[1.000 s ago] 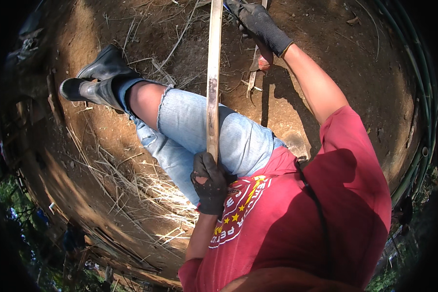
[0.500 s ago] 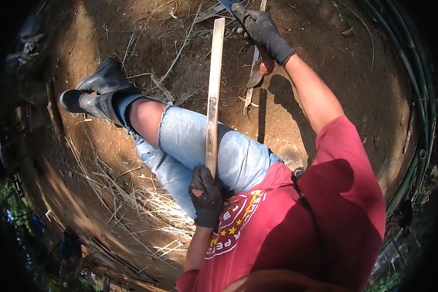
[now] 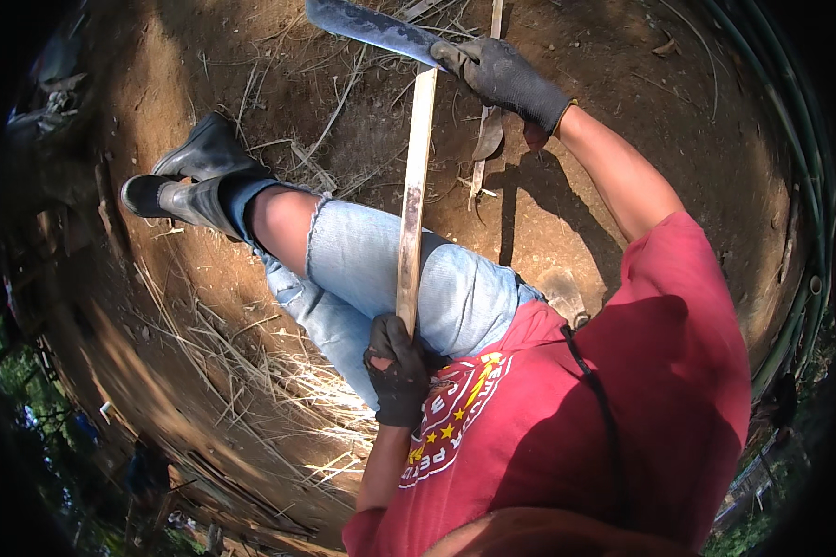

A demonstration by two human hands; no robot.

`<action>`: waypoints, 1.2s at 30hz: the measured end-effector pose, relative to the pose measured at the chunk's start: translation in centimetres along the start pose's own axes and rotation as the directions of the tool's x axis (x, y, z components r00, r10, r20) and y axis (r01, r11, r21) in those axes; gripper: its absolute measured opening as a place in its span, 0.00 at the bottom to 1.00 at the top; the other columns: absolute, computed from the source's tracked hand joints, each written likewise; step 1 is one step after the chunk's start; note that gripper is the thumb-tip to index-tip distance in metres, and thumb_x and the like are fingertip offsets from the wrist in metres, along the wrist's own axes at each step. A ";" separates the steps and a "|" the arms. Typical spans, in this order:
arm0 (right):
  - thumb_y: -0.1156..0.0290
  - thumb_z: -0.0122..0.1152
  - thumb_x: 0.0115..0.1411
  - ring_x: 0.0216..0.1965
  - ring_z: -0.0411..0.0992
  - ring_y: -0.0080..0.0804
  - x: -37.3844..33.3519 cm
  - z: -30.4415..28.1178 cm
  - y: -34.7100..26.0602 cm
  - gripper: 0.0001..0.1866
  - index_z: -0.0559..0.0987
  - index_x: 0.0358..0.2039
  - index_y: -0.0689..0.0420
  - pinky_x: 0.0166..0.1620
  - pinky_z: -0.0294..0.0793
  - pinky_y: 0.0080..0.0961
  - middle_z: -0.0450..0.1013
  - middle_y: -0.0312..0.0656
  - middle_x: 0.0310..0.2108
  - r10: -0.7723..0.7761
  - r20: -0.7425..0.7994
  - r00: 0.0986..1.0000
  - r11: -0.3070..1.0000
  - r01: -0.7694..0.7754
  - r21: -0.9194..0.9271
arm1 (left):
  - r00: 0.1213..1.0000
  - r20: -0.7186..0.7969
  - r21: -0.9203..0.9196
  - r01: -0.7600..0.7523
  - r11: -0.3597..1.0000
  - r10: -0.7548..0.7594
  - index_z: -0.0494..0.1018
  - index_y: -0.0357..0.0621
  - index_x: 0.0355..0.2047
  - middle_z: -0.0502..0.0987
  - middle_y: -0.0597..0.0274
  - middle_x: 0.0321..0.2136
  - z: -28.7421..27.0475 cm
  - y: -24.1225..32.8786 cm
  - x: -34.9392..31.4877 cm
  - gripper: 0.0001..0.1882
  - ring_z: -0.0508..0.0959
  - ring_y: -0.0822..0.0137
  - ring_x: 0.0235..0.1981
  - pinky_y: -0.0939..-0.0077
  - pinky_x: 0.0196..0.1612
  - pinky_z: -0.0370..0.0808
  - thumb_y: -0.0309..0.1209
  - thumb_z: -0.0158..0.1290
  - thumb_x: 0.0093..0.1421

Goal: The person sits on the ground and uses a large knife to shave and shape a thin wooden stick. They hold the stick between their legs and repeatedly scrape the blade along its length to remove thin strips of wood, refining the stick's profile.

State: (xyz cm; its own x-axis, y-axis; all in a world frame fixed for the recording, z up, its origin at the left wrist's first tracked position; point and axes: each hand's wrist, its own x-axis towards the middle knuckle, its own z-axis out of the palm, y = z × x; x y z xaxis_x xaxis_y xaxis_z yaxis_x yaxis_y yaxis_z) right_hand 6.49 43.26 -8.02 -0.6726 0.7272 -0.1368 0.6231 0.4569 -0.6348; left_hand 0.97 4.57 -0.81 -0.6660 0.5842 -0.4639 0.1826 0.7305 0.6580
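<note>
Machete point(image 3: 372, 28) clenched in right hand point(image 3: 511, 82), pale strip point(image 3: 416, 181) clasped in left hand point(image 3: 398, 373)

The left hand in a dark, soiled fabric glove point(image 3: 398, 371) is closed in a tight grip near the front of the torso, a worn gap in the glove baring some skin, and the bare left forearm point(image 3: 384, 469) slopes up to it, short in this view. The bare right forearm point(image 3: 618, 172) stretches forward and slants inward to the left, carrying the right hand in a dark grey, knit-cuffed glove point(image 3: 511, 82) well ahead of the other, its fingers curled in a grip and directed leftward.
</note>
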 end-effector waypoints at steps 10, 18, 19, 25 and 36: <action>0.38 0.51 0.64 0.35 0.77 0.55 -8.7 4.2 -5.6 0.31 0.83 0.35 0.57 0.39 0.75 0.45 0.78 0.53 0.29 -0.240 0.299 0.924 0.970 0.218 0.105 | 0.995 0.069 -0.230 0.092 0.969 -0.078 0.65 0.36 0.28 0.66 0.51 0.19 0.3 0.1 0.2 0.19 0.67 0.57 0.20 0.60 0.27 0.64 0.38 0.38 0.72; 0.34 0.43 0.66 0.33 0.79 0.46 2.2 0.8 -1.6 0.33 0.84 0.42 0.49 0.41 0.76 0.40 0.79 0.51 0.28 0.260 0.037 0.965 0.961 -0.262 0.091 | 0.974 0.002 0.077 -0.227 0.971 0.227 0.66 0.35 0.30 0.66 0.46 0.23 0.5 -1.1 0.3 0.16 0.69 0.51 0.23 0.56 0.28 0.65 0.35 0.40 0.70; 0.31 0.41 0.64 0.34 0.79 0.45 1.9 1.4 -1.8 0.36 0.84 0.40 0.50 0.41 0.76 0.40 0.78 0.50 0.27 0.166 -0.007 0.986 0.986 -0.166 0.030 | 0.994 0.019 -0.046 -0.105 0.993 0.106 0.66 0.35 0.31 0.67 0.46 0.23 0.5 -0.8 0.3 0.14 0.69 0.50 0.24 0.56 0.28 0.65 0.33 0.41 0.69; 0.27 0.43 0.61 0.26 0.77 0.41 -1.4 3.9 -1.3 0.39 0.83 0.44 0.50 0.39 0.77 0.41 0.76 0.44 0.21 -0.011 0.088 0.996 1.000 0.012 -0.006 | 0.990 0.038 -0.001 -0.138 0.990 0.138 0.66 0.35 0.33 0.67 0.47 0.24 0.3 -1.0 0.3 0.07 0.70 0.50 0.24 0.55 0.28 0.65 0.27 0.45 0.66; 0.37 0.45 0.66 0.33 0.78 0.52 -5.6 4.7 -4.4 0.32 0.83 0.34 0.54 0.39 0.75 0.45 0.78 0.52 0.27 -0.238 0.265 0.934 0.970 0.242 0.017 | 0.928 0.021 0.174 -0.370 0.913 0.372 0.66 0.34 0.35 0.67 0.47 0.25 0.3 -2.0 0.3 0.03 0.70 0.49 0.25 0.55 0.28 0.66 0.22 0.48 0.63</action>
State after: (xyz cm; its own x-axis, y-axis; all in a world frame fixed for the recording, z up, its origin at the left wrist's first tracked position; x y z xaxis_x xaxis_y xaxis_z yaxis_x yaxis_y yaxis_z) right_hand 5.64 34.75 -8.03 -0.8824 0.4352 -0.1786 0.4350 0.6104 -0.6619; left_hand 0.65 3.46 -2.45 -0.5345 0.8216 -0.1982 0.5387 0.5119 0.6692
